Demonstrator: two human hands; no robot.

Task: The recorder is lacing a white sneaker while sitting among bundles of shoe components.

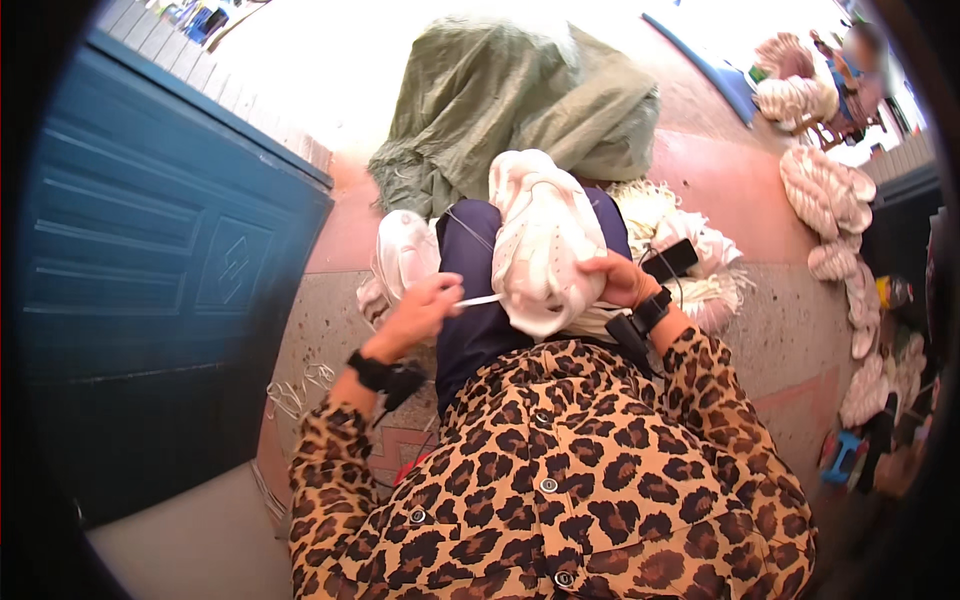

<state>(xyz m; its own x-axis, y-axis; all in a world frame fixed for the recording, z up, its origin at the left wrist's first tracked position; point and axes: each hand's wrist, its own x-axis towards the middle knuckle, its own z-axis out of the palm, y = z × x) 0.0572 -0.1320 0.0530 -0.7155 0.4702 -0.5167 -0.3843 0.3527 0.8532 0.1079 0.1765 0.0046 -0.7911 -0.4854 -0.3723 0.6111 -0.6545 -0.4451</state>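
1. While the white shoe (548, 245) lies across the person's lap, its ankle opening toward the body, the right hand (618, 280) is half curled against its right side near that opening, gripping it.
2. Just left of the white shoe, the left hand (425, 312) has its fingers nearly closed, pinching a white lace (482, 300) that reaches to the shoe's near end.
3. Any small lettering on the white shoe is too blurred to read.
4. Left of the white shoe, beside the knee, sits another pale shoe (408, 250); farther left, a blue door (180, 230) bears a raised emblem (234, 260) of slanted bars.
5. Right of the white shoe are a dark phone (670, 260), pale fringed material (648, 208) and, well apart, bundled shoes (825, 195).
6. Beyond the white shoe, a grey-green cloth (500, 100) is draped in folds; another person (855, 85) is far off, beyond and right of the shoe.
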